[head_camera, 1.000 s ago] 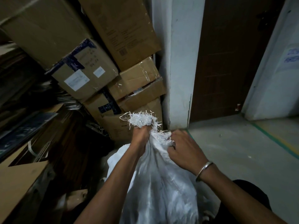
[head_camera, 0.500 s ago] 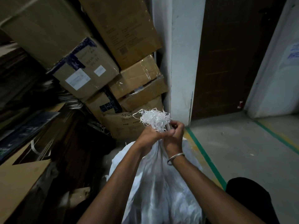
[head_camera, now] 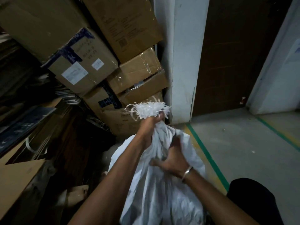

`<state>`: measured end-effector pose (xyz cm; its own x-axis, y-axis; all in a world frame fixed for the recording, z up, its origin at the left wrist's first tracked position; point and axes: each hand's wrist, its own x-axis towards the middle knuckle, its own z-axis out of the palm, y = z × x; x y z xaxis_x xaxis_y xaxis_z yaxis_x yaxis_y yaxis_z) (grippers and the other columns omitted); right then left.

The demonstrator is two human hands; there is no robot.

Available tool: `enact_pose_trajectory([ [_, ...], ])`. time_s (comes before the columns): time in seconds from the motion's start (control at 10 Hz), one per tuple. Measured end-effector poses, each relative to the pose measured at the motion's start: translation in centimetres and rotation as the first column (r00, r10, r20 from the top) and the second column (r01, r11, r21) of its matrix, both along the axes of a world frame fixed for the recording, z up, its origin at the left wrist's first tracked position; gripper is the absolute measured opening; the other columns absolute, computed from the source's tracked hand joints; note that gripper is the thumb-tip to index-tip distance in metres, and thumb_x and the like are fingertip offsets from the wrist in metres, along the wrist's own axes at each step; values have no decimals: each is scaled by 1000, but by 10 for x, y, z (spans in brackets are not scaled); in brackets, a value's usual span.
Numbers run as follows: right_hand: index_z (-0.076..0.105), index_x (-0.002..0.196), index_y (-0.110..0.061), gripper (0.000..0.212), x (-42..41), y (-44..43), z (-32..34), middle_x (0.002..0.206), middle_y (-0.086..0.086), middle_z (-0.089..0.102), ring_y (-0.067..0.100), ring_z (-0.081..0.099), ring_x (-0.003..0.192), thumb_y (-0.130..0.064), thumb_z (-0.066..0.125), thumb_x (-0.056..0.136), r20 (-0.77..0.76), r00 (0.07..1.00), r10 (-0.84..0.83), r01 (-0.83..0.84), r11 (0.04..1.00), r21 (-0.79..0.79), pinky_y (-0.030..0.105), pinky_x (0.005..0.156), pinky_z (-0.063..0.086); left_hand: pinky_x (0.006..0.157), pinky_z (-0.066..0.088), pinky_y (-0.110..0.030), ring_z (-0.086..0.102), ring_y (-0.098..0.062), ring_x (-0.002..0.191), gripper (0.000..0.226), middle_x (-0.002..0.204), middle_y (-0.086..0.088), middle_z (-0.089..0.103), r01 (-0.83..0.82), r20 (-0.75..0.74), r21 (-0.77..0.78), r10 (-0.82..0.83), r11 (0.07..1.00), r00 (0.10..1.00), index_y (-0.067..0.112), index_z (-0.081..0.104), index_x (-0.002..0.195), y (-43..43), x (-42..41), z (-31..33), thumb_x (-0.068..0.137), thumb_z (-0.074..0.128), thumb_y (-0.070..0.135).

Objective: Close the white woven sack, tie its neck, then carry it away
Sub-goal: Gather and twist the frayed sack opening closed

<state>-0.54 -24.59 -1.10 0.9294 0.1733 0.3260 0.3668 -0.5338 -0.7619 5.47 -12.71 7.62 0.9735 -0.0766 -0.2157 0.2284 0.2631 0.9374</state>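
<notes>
The white woven sack stands on the floor in front of me, full and bunched at the top. My left hand is clenched around its gathered neck, and the frayed white mouth fans out above the fist. My right hand, with a metal bangle on the wrist, lies lower on the sack's upper side, fingers spread against the fabric below the neck. The sack's base is out of the frame.
Stacked cardboard boxes lean at the left and behind the sack. A white pillar and a dark wooden door stand behind. Grey floor with a green line extends right. Flat cardboard lies at the lower left.
My right hand has left the neck and dropped down onto the sack's upper side. My left hand keeps its grip on the gathered neck, now held further away from me.
</notes>
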Motion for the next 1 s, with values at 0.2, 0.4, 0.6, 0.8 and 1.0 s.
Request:
enact_pose_trajectory([
  [0.2,66,103,-17,47,36,53,2,96,10,74,34,72,90,-52,60,73,67,935,-348,336,932,138,43,79,58,82,57,-33,70,-23,86,18,100,-13,75,33,-41,150,-27,988,999,2,72,98,2,-1,4,89,74,18],
  [0.4,72,104,-12,39,65,47,-2,98,-6,70,6,68,93,-12,81,67,-83,955,-284,295,893,339,5,82,43,110,49,-41,62,-14,127,65,137,6,65,250,225,562,-436,789,871,21,58,140,84,-19,14,82,85,28],
  [0.6,76,102,-12,36,63,61,-11,102,-2,77,3,72,96,-19,91,70,-306,951,29,169,784,597,30,97,54,125,-9,-43,-24,-13,154,158,169,6,-20,170,45,895,-461,413,886,31,-2,162,105,-32,-70,42,96,60],
  [0.8,72,103,-20,43,63,47,-18,103,-8,75,0,70,95,-23,94,67,-319,934,-160,313,795,519,25,93,55,82,45,-6,49,6,109,124,124,20,44,203,56,664,-319,719,946,24,31,153,29,-10,-131,51,102,15],
  [1.0,70,112,-32,46,78,49,-19,123,-3,71,9,66,116,-23,91,72,-184,979,-82,142,930,339,37,104,52,83,46,-1,65,-1,109,63,111,6,66,-3,388,412,-173,911,905,15,56,133,25,7,-165,77,85,7],
])
